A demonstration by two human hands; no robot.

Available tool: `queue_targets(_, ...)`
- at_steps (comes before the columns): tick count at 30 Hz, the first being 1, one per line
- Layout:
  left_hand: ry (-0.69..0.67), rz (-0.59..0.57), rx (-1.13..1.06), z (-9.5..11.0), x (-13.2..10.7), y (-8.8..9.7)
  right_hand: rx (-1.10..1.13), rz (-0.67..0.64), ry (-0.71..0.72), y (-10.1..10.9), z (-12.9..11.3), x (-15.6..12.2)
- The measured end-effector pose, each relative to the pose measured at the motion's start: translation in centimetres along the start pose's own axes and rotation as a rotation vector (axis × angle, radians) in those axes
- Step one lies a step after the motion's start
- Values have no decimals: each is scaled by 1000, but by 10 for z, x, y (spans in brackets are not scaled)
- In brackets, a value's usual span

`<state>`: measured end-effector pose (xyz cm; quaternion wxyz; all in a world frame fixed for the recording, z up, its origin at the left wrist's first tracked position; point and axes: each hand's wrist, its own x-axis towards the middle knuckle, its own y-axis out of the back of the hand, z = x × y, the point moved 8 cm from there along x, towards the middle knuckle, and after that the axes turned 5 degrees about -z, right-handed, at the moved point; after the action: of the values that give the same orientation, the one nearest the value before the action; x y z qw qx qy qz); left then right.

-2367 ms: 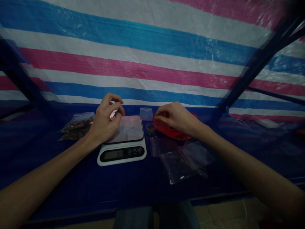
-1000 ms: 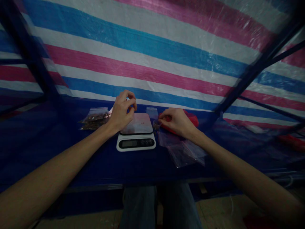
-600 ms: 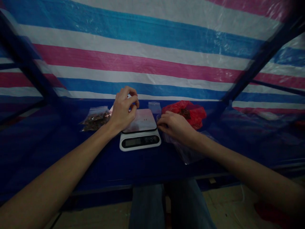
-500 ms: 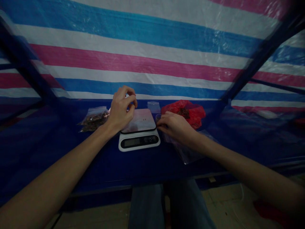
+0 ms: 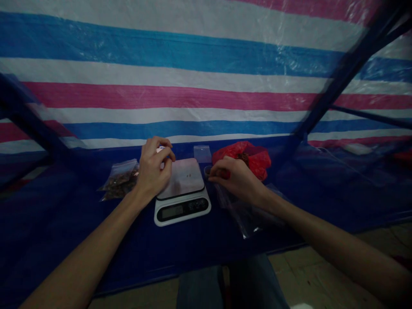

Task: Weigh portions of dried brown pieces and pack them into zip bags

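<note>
Scale (image 5: 183,201), squarish plate (image 5: 182,182), crinkled bag (image 5: 230,151), seemingly plastic

near the centre of the frame, the left hand (image 5: 154,168) covers the far left part of the scale (image 5: 183,189); digits on its display (image 5: 170,212) are too dim to read, specks (image 5: 189,175) on its plate too small to identify. right of centre, the right hand (image 5: 236,178) partly hides the small cup (image 5: 207,171) and red bag (image 5: 262,161); whether its fingertips pinch anything is unclear. a red thing (image 5: 404,157) is cut off at the right edge.
</note>
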<state>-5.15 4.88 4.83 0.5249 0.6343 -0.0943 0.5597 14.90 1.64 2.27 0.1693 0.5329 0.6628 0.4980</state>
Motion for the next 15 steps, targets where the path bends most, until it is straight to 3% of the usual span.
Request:
queue_targets(4,39,-31,-1,-4,-1,-2,-5,71,21,16,7,18)
queue_targets(10,62,-54,17,-12,-3,-3,-26,-54,130,3,15,37)
queue_targets(15,66,-75,33,-12,-2,-5,-66,-23,148,0,28,30)
